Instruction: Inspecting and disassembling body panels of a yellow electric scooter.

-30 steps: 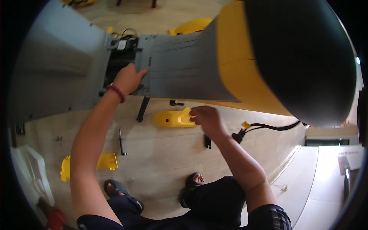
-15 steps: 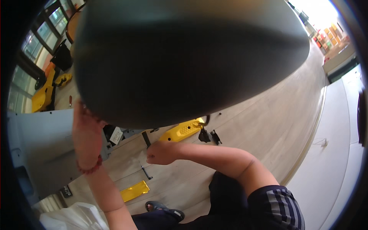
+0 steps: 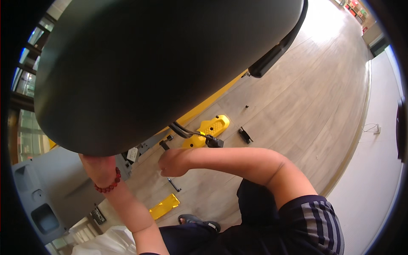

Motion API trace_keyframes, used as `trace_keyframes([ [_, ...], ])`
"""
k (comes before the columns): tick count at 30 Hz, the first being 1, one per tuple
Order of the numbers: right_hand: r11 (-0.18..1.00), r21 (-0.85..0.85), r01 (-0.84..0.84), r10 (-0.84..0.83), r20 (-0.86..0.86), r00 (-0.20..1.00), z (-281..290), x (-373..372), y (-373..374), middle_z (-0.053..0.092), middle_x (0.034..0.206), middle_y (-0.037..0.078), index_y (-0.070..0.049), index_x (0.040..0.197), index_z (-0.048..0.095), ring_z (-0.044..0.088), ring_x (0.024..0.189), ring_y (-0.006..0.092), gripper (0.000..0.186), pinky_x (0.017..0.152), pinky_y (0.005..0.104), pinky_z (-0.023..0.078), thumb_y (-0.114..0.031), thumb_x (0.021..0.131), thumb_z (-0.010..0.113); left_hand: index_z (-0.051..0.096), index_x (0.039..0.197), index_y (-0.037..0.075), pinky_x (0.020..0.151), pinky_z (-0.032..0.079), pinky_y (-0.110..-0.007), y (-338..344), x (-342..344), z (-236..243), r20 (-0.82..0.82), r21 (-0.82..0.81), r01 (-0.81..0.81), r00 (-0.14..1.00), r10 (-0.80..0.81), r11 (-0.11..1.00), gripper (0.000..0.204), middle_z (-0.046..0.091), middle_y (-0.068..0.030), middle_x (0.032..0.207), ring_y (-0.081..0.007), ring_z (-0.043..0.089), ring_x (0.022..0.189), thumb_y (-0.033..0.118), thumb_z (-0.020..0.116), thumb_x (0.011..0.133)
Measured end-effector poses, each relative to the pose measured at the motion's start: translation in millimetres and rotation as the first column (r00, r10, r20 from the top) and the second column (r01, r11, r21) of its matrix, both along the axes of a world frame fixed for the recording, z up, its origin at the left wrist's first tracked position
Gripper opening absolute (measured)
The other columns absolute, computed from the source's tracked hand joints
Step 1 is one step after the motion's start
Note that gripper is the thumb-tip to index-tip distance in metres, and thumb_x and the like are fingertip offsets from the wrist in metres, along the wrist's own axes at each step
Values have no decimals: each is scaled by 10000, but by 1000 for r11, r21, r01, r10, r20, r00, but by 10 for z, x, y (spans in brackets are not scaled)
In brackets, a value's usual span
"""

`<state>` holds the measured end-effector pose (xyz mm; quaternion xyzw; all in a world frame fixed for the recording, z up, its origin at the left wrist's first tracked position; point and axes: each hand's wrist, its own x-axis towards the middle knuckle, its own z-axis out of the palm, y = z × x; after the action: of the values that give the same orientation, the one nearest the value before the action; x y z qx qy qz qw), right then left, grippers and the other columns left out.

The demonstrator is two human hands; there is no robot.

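A large, smooth black rounded seat-like piece (image 3: 153, 72) fills the upper middle, very close to me. My left hand (image 3: 98, 166), with a red bead bracelet at the wrist, grips its lower left edge. The fingers of that hand are hidden beneath the piece. Below its lower edge, my right hand (image 3: 173, 162) is closed, apart from the piece; what it may hold cannot be made out. A dark flat bar (image 3: 164, 145) shows just above that fist. Black cables with a connector (image 3: 214, 142) hang from under the piece, and a yellow part (image 3: 212, 100) shows behind it.
On the wood-look floor lie a yellow textured panel (image 3: 214, 125), a black bracket (image 3: 245, 135), a small bent tool (image 3: 174, 184) and a yellow strip (image 3: 165, 206). A grey moulded panel (image 3: 63, 187) stands at left. A white wall (image 3: 365, 170) runs along the right.
The black piece has shifted left and tilted, baring the cables and a black end at its right. My left hand has gone further under its edge. My right hand has moved slightly left and up.
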<state>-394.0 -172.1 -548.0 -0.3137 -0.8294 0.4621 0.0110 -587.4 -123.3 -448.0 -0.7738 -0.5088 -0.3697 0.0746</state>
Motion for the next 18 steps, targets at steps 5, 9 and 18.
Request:
trace_keyframes([
  [5,999,-24,22,-22,26,999,-36,74,-16,645,979,210,16,974,659,600,964,363,346,845,428,458,-275,873,501,408,1368,104,1067,343,-383,117,-258,-228,906,-106,694,362,-219,712,927,416,-29,1394,-209,409,1263,680,651,683],
  [9,998,-56,42,-40,32,999,0,120,-28,643,965,215,23,953,657,597,965,370,341,841,433,459,-268,869,500,415,1358,89,1074,324,-389,135,-438,-372,795,-206,480,591,-140,853,908,419,-25,1394,-200,409,1256,671,644,699],
  [18,997,34,63,-61,-45,997,10,96,-109,630,973,233,61,916,637,585,974,395,355,863,445,452,-267,849,517,448,1308,-2,1028,367,-364,30,-296,-264,793,-109,499,565,-228,860,550,462,-103,1355,-199,455,1212,365,555,914],
])
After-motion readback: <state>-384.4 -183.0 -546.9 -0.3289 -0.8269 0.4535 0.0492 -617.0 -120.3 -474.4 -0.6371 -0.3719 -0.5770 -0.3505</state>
